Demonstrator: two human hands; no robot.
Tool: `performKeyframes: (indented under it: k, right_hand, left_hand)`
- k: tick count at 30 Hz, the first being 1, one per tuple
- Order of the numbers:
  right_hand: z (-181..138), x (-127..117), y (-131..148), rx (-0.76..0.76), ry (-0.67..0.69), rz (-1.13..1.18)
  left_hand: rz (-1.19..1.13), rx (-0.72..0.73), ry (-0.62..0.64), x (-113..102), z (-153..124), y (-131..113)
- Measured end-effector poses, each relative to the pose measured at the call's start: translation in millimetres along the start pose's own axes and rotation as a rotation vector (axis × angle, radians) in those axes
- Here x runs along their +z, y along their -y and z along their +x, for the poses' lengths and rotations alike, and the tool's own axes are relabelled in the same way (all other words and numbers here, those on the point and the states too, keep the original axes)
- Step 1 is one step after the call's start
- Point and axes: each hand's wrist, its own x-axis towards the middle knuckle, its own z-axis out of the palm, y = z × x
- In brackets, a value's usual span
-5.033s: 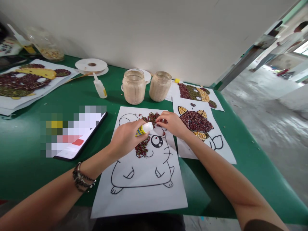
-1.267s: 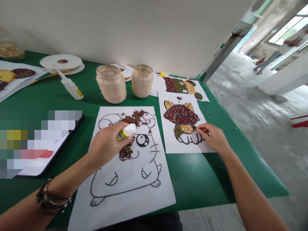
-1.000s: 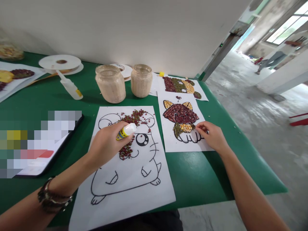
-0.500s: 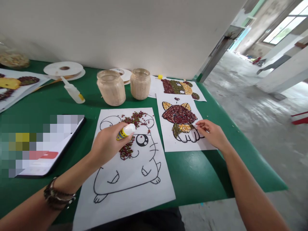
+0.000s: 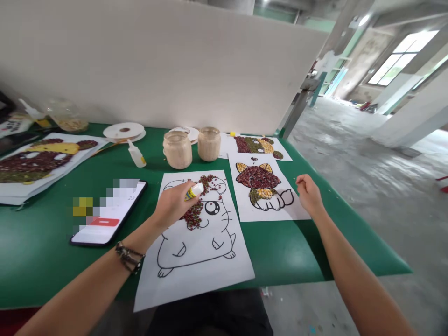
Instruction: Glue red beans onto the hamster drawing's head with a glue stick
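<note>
- A green tabletop (image 5: pixel 283 252) carries the work; a knock against it could scatter anything loose.
- The hamster drawing (image 5: pixel 198 254) lies flat at the near edge, its lower end overhanging; a brush from the lap could shift it.
- Just right of it, the bean-filled cat picture (image 5: pixel 243 210) sits beside the right arm, where a dragging wrist could lift unset beans.
- A lit phone (image 5: pixel 115 219) rests left of the drawing, within reach of a stray elbow.
- The right hand (image 5: pixel 310 193) hangs at the cat picture's right edge, fingers curled; whether they pinch anything cannot be told.
- The left hand (image 5: pixel 173 203), above the hamster's head, has its fingers wrapped around a yellow-labelled bottle (image 5: pixel 193 192), probably glue; too hard a squeeze could spill it.
- Red and green seeds (image 5: pixel 194 214) heap beneath, apparently loose; a lowered palm could smear them past the outline.
</note>
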Motion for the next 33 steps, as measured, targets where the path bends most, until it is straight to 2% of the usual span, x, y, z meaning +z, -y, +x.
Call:
performKeyframes:
  k: [7,14,18,24,30,33]
  right_hand:
    - [-1,1,3,-0.101,0.041,-0.073]
    - [1,0,-2,-0.170,-0.087,-0.127]
    - [3,-2,-3,-0.183,-0.116,-0.126]
    - [2,-1,4,-0.175,-0.046,-0.068]
    - [2,-3,22,-0.044,0.053,0.036]
    - [2,-4,29,-0.066,0.089,0.030]
  left_hand:
    - [0.122,0.043,-0.050,-4,0,5]
    - [0.169,0.100,-0.128,-11,-2,1]
    - [0.146,0.116,-0.133,-12,-2,-1]
    - [0.155,0.145,-0.135,-9,-2,-1]
    - [0.193,0.217,-0.164,-5,1,1]
    - [0.201,0.240,-0.165,-3,2,2]
